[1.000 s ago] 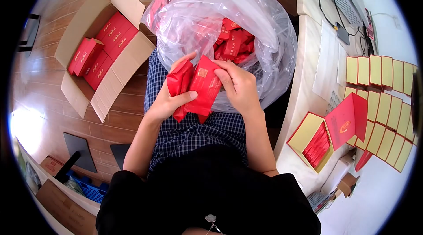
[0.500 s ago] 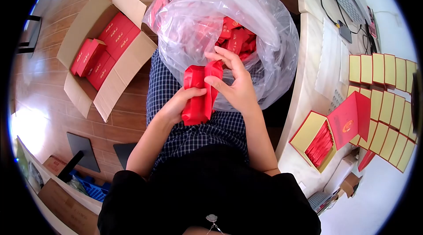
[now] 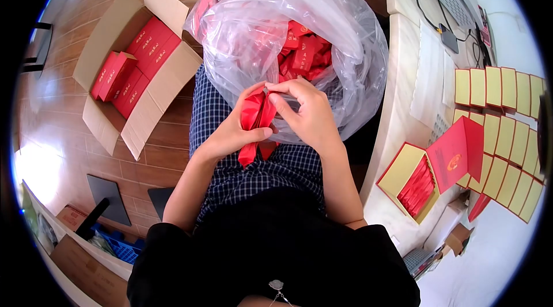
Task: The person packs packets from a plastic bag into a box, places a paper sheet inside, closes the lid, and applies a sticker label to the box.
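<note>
Frame centre: a bundle of red foil packets (image 3: 250,112) sits above the checked trousers (image 3: 222,177), just below the mouth of the clear plastic bag (image 3: 344,30). Packet count hidden by the fingers; looks like at least 2, gathered side by side.

Key relation: bundle lies inside both grips. Long axis runs roughly top to bottom of the frame, foot leaning slightly left. Left hand (image 3: 235,129) has the larger hold, on the body; right hand (image 3: 308,110) is at the upper end.

Left grip: clamped on the bundle — thumb laid across the lower part, pointing right, fingers mostly hidden behind. Right grip: thumb and forefinger nearly together, appearing to pinch the top edge; palm faces left, knuckles up. Both forearms come up from the lower frame, converging.

Nearby: loose red packets (image 3: 307,56) in the bag; lidded gift box (image 3: 389,173) on the table (image 3: 374,99), lower right — open, packed with red packets.
</note>
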Tool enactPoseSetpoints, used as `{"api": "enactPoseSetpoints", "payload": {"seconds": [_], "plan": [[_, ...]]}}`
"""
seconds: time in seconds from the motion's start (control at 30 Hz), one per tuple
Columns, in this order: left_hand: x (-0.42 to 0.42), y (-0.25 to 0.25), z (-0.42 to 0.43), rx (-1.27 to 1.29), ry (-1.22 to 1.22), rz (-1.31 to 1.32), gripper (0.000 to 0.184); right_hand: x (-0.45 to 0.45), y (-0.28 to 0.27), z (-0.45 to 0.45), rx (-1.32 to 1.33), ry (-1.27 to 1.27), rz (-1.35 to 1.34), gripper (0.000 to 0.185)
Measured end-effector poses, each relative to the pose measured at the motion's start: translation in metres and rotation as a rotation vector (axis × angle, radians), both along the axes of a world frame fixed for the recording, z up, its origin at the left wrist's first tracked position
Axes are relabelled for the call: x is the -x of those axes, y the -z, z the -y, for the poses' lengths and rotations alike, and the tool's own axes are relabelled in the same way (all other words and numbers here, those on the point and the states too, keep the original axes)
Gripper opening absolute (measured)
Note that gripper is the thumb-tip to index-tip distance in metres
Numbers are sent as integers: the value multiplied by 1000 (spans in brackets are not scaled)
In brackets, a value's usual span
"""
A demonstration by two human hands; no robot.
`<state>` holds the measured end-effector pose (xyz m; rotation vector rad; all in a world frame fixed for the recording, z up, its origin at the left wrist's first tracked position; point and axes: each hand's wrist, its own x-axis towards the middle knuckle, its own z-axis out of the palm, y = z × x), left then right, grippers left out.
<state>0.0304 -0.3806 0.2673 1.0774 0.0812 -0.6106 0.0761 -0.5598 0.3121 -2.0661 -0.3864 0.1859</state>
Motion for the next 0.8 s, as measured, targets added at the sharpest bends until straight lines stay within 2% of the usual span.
{"api": "enactPoseSetpoints", "payload": {"seconds": [0.07, 0.13, 0.2, 0.27, 0.3, 0.33, 0.37, 0.4, 0.43, 0.47, 0.5, 0.53, 0.6, 0.67, 0.7, 0.73, 0.8], "plan": [[-1, 4, 0, 74, 105, -42, 97, -3, 2, 0, 14, 12, -33, 18], [-1, 0, 2, 160, 62, -94, 100, -9, 11, -1, 31, 30, -68, 17], [-3, 1, 2, 254, -10, -163, 106, -21, 36, 1, -494, 283, -199, 18], [-5, 0, 1, 268, -92, -187, 107, -44, 84, 24, -417, 467, -205, 23], [-4, 5, 1, 270, -91, -187, 107, -54, 105, 36, -270, 533, -247, 31], [-1, 14, 1, 287, -119, -194, 100, -64, 125, 45, -122, 598, -289, 42], [0, 19, 0, 302, -149, -201, 92, -73, 146, 50, -122, 598, -289, 42], [0, 19, 0, 300, -150, -202, 92, -81, 167, 53, 104, 644, -192, 55], [1, 18, 0, 385, -219, -274, 81, -88, 183, 53, 328, 679, -96, 69], [3, 17, -1, 470, -293, -344, 75, -94, 194, 52, 324, 670, -101, 69], [4, 21, -3, 597, -334, -406, 72, -99, 200, 50, 343, 692, -106, 78], [4, 27, -5, 591, -345, -404, 72, -102, 206, 47, 361, 712, -109, 87], [4, 35, -9, 1370, -280, -636, 67, -99, 218, 42, 376, 738, -26, 85], [5, 33, -9, 1439, -334, -715, 66, -96, 226, 48, 367, 644, -133, 76], [6, 41, -8, 1589, -280, -675, 67, -87, 209, 42, 287, 682, -132, 60], [6, 42, -7, 1739, -222, -632, 68, -81, 202, 42, 287, 683, -131, 60], [7, 40, -7, 1755, -235, -641, 68, -70, 189, 43, 427, 663, -77, 41]]}}
